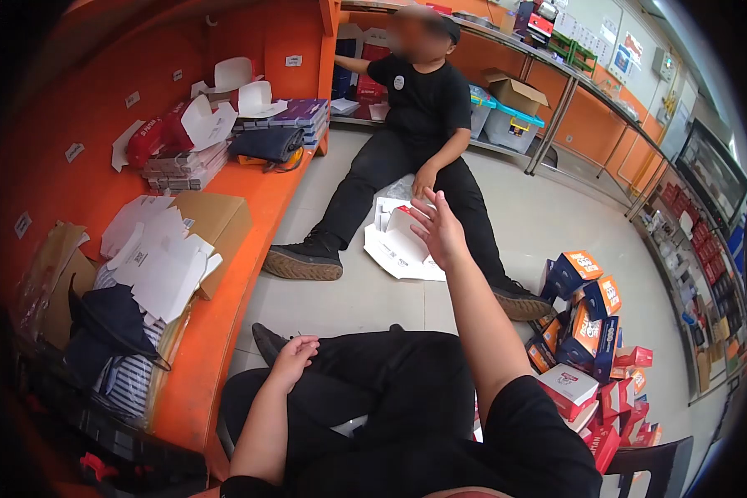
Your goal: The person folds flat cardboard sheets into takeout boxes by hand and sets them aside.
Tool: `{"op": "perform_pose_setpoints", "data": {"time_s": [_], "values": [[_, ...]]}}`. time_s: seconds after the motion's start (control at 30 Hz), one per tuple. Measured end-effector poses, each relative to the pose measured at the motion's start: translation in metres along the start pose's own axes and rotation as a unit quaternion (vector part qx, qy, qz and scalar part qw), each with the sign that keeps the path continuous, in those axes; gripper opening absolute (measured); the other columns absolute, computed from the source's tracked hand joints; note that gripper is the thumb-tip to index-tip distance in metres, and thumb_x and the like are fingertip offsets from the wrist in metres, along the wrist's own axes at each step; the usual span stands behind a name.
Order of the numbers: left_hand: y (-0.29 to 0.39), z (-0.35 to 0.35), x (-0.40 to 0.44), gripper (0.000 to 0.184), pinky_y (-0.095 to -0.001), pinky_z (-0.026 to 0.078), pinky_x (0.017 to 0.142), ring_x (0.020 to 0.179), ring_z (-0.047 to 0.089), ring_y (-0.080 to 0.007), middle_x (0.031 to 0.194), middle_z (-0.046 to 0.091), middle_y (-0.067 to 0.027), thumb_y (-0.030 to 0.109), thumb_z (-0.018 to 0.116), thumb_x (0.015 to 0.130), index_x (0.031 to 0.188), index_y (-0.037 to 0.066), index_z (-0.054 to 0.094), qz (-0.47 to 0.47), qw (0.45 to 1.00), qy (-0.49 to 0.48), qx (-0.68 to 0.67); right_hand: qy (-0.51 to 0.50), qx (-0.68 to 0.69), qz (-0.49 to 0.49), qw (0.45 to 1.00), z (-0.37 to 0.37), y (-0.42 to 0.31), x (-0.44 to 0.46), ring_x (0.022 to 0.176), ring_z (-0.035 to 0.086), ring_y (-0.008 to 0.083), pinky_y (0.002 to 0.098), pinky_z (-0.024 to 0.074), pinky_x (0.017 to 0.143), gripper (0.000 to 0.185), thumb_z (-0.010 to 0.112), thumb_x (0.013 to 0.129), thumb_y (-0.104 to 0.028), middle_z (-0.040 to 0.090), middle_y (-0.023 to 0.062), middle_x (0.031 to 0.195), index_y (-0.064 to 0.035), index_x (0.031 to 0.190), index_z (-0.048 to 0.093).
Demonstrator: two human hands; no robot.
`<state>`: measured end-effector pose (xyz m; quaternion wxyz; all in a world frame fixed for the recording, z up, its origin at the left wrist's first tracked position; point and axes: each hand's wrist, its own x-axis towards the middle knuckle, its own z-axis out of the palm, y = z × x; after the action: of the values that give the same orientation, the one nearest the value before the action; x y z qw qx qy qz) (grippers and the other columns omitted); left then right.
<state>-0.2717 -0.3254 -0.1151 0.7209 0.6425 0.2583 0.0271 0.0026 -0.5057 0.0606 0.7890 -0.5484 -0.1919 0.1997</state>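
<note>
White carton (397, 246) — flap (407, 267) toward camera (axis unclear)

You can make out "MAN" in white capitals on a red box (603, 448) low in the pile to your right — any letters before it are unclear. Bold white lettering stands on the orange-and-blue boxes (585, 266) above, too blurred to read. The white-topped box (568, 382) bears a small red print, and the open white carton (402, 249) on the floor has tiny dark print, neither legible to you. Small white labels (74, 152) on the orange shelf unit (91, 100) carry dark writing — likewise too small for you to read.
</note>
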Motion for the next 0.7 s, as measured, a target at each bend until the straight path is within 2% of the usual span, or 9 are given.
{"op": "perform_pose_setpoints", "data": {"time_s": [0.27, 0.4, 0.47, 0.5, 0.57, 0.63, 0.67, 0.7], "values": [[0.006, -0.004, 0.011, 0.028, -0.0313, 0.041, 0.083, 0.098, 0.05, -0.0119, 0.109, 0.056, -0.0018, 0.027, 0.048, 0.092, 0.114, 0.011, 0.052, -0.069, 0.996, -0.037, -0.037, 0.042, 0.098, -0.014, 0.994, -0.009, 0.035, 0.032, 0.128, 0.031, 0.0279, 0.0448, 0.0228, 0.104, 0.073, 0.035, 0.088, -0.06, 0.034, 0.0192, 0.135, -0.0102, 0.14, 0.023], [0.009, -0.005, 0.013, 0.028, -0.0326, 0.041, 0.083, 0.099, 0.05, -0.013, 0.109, 0.055, -0.0023, 0.027, 0.047, 0.092, 0.115, 0.011, 0.052, -0.077, 0.995, -0.037, -0.044, 0.077, 0.084, 0.014, 0.993, -0.03, 0.076, 0.029, 0.128, 0.031, 0.0289, 0.0449, 0.0238, 0.104, 0.073, 0.034, 0.088, -0.06, 0.032, 0.0205, 0.137, -0.0099, 0.14, 0.022], [0.007, -0.006, 0.013, 0.029, -0.0324, 0.041, 0.084, 0.1, 0.05, -0.0133, 0.11, 0.055, -0.0026, 0.028, 0.048, 0.092, 0.115, 0.011, 0.052, -0.077, 0.995, -0.038, -0.052, 0.133, 0.044, 0.059, 0.988, -0.06, 0.128, 0.02, 0.128, 0.032, 0.0289, 0.0448, 0.0257, 0.102, 0.072, 0.035, 0.088, -0.059, 0.034, 0.0201, 0.136, -0.0112, 0.14, 0.022], [0.007, -0.006, 0.013, 0.029, -0.0319, 0.04, 0.083, 0.1, 0.05, -0.0132, 0.111, 0.055, -0.0028, 0.029, 0.048, 0.092, 0.115, 0.011, 0.052, -0.077, 0.995, -0.038, -0.057, 0.178, -0.022, 0.124, 0.976, -0.076, 0.154, 0.009, 0.124, 0.037, 0.029, 0.0449, 0.0294, 0.099, 0.073, 0.038, 0.087, -0.059, 0.037, 0.0195, 0.134, -0.0114, 0.14, 0.023], [0.007, -0.006, 0.012, 0.03, -0.0316, 0.04, 0.084, 0.1, 0.051, -0.0133, 0.112, 0.055, -0.0031, 0.03, 0.049, 0.092, 0.115, 0.011, 0.052, -0.078, 0.995, -0.036, -0.058, 0.254, -0.109, 0.332, 0.902, -0.089, 0.164, 0.006, 0.119, 0.042, 0.0247, 0.0463, 0.0329, 0.094, 0.07, 0.041, 0.087, -0.056, 0.042, 0.0153, 0.131, -0.0094, 0.138, 0.028], [0.007, -0.005, 0.011, 0.031, -0.0318, 0.041, 0.084, 0.101, 0.051, -0.0134, 0.111, 0.055, -0.0032, 0.03, 0.049, 0.092, 0.116, 0.011, 0.052, -0.077, 0.995, -0.032, -0.052, 0.198, -0.118, 0.173, 0.957, -0.09, 0.159, 0.013, 0.118, 0.044, 0.0279, 0.0449, 0.0351, 0.093, 0.068, 0.046, 0.086, -0.053, 0.043, 0.0158, 0.131, -0.0091, 0.136, 0.032], [0.008, -0.005, 0.011, 0.031, -0.0317, 0.041, 0.084, 0.101, 0.051, -0.0136, 0.111, 0.055, -0.0032, 0.03, 0.049, 0.092, 0.116, 0.011, 0.052, -0.08, 0.995, -0.027, -0.052, 0.204, -0.094, 0.126, 0.966, -0.088, 0.157, 0.017, 0.117, 0.044, 0.0276, 0.0449, 0.0363, 0.092, 0.066, 0.048, 0.085, -0.051, 0.045, 0.0146, 0.129, -0.0091, 0.135, 0.035], [0.01, -0.005, 0.012, 0.031, -0.0317, 0.041, 0.084, 0.101, 0.051, -0.0136, 0.111, 0.055, -0.0032, 0.03, 0.049, 0.092, 0.116, 0.011, 0.052, -0.08, 0.995, -0.025, -0.047, 0.194, -0.104, 0.142, 0.965, -0.088, 0.157, 0.017, 0.118, 0.044, 0.0272, 0.0446, 0.036, 0.092, 0.067, 0.048, 0.085, -0.051, 0.045, 0.0145, 0.129, -0.0089, 0.135, 0.033]]}}
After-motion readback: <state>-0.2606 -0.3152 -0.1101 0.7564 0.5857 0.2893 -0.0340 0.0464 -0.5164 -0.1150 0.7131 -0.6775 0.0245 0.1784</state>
